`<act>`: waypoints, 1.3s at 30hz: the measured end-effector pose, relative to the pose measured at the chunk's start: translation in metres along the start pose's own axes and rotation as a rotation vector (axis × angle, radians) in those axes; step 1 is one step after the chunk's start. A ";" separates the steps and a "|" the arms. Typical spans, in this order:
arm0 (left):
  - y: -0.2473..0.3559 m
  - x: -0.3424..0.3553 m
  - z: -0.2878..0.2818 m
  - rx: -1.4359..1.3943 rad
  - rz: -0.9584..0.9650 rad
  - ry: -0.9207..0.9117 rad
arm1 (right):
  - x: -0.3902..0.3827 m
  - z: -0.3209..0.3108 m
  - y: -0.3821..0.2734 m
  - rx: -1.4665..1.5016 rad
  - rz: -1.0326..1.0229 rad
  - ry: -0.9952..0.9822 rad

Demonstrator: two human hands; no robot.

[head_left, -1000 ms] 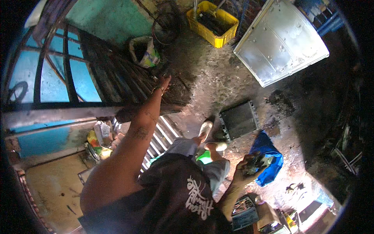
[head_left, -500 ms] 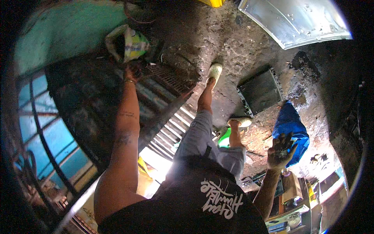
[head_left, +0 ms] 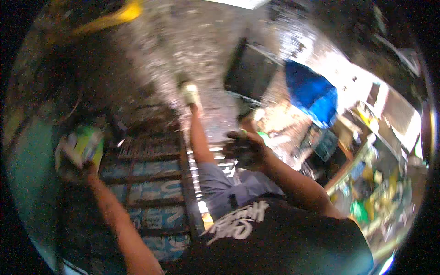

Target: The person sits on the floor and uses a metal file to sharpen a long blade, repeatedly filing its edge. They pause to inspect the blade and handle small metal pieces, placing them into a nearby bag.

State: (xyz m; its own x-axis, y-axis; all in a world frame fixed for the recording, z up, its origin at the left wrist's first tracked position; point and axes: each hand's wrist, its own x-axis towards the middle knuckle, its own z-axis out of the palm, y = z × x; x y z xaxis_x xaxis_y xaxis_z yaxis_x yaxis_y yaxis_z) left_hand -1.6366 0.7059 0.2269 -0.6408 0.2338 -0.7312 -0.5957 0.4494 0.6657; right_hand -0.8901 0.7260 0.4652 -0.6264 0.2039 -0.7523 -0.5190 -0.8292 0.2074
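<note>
At the far left my left hand (head_left: 90, 168) is against the near edge of a white and green sack (head_left: 88, 143). Shade and blur hide its fingers, so I cannot tell whether it grips the sack. My right hand (head_left: 247, 150), dark with grime, is held in front of my legs. Its fingers stretch out leftward, blurred but apart, with nothing seen in them. Beside the sack lies a dark metal grill rack (head_left: 149, 149), at the end of a slatted surface (head_left: 156, 208).
A dark flat panel (head_left: 253, 72) lies on the dirt floor ahead, beside a bunched blue tarp (head_left: 311, 94). At right, a cluttered shelf (head_left: 371, 183) holds mixed items. Something yellow (head_left: 126, 13) is at the far left. My light shoe (head_left: 190, 91) stands on the floor.
The whole view has swung round, and the picture is now blurred. My right hand has moved left, away from the blue tarp to in front of my legs. My left hand remains at the sack.
</note>
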 end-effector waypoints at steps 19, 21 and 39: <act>-0.082 -0.385 0.166 0.268 0.035 -0.235 | -0.303 -0.131 0.128 0.551 -0.716 -0.466; -0.143 -0.465 0.209 0.302 -0.024 -0.420 | -0.347 -0.167 0.167 0.611 -0.830 -0.435; -0.556 -1.234 0.437 1.431 0.121 -1.590 | -0.479 -0.413 0.411 1.611 -1.972 -0.146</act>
State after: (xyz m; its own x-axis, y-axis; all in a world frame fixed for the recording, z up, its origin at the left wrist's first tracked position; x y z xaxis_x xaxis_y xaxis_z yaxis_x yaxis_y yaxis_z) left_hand -0.3032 0.5444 0.6945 0.6633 0.3007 -0.6853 0.5772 0.3772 0.7242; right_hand -0.5633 0.0724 0.6527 0.8217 -0.0569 -0.5671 -0.0525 0.9832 -0.1746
